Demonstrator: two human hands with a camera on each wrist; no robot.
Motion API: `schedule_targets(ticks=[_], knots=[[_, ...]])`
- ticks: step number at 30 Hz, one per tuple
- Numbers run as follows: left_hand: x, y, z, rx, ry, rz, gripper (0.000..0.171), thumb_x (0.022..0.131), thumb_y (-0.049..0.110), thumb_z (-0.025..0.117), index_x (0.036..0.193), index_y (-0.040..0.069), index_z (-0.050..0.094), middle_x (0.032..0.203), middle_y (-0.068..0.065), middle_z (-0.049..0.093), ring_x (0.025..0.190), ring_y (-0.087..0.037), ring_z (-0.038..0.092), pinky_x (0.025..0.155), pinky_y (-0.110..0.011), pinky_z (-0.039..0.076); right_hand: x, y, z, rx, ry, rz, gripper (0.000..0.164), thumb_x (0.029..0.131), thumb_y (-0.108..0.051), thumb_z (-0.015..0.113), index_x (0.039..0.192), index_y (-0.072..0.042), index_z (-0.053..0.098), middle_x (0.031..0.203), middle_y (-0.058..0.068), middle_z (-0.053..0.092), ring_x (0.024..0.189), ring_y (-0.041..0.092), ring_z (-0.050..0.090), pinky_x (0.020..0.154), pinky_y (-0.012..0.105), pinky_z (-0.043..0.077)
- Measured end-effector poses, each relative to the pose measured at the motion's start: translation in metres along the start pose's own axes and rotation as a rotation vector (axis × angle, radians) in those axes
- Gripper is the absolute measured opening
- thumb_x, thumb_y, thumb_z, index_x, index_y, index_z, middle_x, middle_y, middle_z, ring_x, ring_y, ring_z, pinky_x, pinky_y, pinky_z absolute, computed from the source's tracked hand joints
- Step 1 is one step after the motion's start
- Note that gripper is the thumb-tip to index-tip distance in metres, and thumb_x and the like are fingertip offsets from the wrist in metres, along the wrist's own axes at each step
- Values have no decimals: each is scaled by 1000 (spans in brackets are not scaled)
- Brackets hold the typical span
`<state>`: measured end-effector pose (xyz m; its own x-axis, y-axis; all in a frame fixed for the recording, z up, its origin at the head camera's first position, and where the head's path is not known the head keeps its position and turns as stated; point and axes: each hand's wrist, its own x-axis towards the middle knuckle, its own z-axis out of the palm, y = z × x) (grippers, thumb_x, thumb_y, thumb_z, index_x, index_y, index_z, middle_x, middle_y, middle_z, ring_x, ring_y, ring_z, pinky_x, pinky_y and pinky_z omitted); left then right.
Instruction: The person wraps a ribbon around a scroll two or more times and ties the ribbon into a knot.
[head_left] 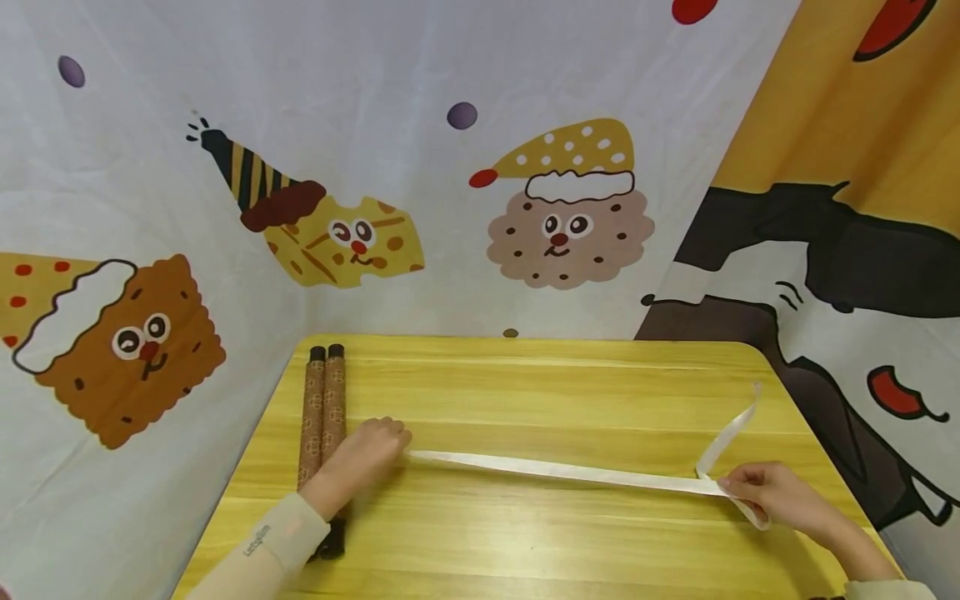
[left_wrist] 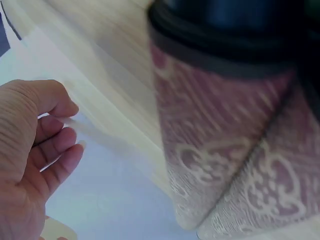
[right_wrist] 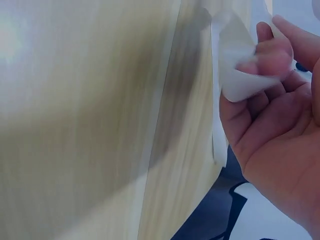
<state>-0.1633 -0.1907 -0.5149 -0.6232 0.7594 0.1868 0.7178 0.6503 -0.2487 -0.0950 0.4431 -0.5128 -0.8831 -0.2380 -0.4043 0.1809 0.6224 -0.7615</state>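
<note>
A white ribbon (head_left: 555,471) stretches across the table between both hands. My left hand (head_left: 375,446) pinches its left end beside two brown patterned rolls; in the left wrist view that hand (left_wrist: 45,135) has thumb and fingertips together, the ribbon itself blurred there. Toward the right side, my right hand (head_left: 776,500) grips the ribbon between thumb and fingers. From this hand a loose tail of ribbon runs toward the back of the table, and a loop hangs below the fingers. The right wrist view shows the ribbon (right_wrist: 242,85) curving round the fingers of the right hand (right_wrist: 280,115).
Two scroll-like rolls (head_left: 334,400) with black end caps lie side by side on the left of the yellow wood-grain table (head_left: 525,550). Their pattern (left_wrist: 210,160) fills much of the left wrist view. Behind the table hangs a cartoon-printed cloth (head_left: 420,317).
</note>
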Motion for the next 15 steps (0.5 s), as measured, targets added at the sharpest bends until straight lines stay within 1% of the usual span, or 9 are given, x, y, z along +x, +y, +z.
schedule_targets(ticks=[3, 6, 7, 8, 10, 12, 15], knots=[[-2, -5, -1, 37, 5, -1, 16, 74, 0, 72, 83, 9, 63, 75, -2, 61, 66, -16, 52, 57, -28, 53, 0, 3, -7, -32, 30, 26, 36, 94, -35, 56, 100, 0, 65, 54, -2, 41, 44, 9, 39, 41, 27, 42], [-4, -9, -2, 34, 7, -22, 13, 76, 4, 72, 83, 7, 62, 74, -3, 59, 65, -18, 52, 55, -29, 52, -1, 5, -15, -58, 57, 60, 36, 93, -36, 57, 101, -1, 65, 56, -3, 41, 44, 9, 36, 39, 25, 40], [-5, -10, -2, 33, 2, -32, 13, 76, 5, 72, 84, 8, 62, 74, -3, 58, 64, -17, 52, 54, -29, 51, -2, 5, -18, -68, 68, 69, 37, 93, -37, 58, 101, -1, 65, 58, -2, 43, 44, 9, 36, 40, 26, 40], [-6, -11, -2, 31, -7, -43, 13, 77, 5, 72, 84, 7, 61, 74, -4, 57, 63, -17, 51, 53, -29, 51, -3, 5, -20, -76, 76, 77, 37, 93, -37, 58, 102, -1, 65, 61, -1, 46, 46, 10, 38, 41, 27, 41], [-8, -13, -2, 20, -29, -64, 14, 77, 4, 71, 86, 6, 60, 73, -4, 56, 60, -16, 50, 49, -27, 50, -4, 4, -25, -71, 87, 100, 39, 92, -37, 58, 104, 0, 64, 63, 0, 46, 48, 12, 39, 43, 29, 42], [-10, -13, -1, 15, -53, -83, 17, 77, 0, 71, 88, 5, 59, 73, -5, 55, 56, -14, 49, 45, -25, 49, -5, 5, -28, -74, 106, 112, 41, 92, -38, 59, 106, 0, 64, 64, 2, 49, 51, 15, 42, 46, 31, 43], [-13, -13, 1, -8, -98, -107, 21, 75, -5, 70, 89, 5, 58, 72, -6, 55, 55, -14, 49, 43, -24, 48, -4, 9, -28, -75, 130, 108, 42, 91, -39, 60, 108, 0, 64, 64, 5, 50, 54, 19, 46, 49, 33, 44]])
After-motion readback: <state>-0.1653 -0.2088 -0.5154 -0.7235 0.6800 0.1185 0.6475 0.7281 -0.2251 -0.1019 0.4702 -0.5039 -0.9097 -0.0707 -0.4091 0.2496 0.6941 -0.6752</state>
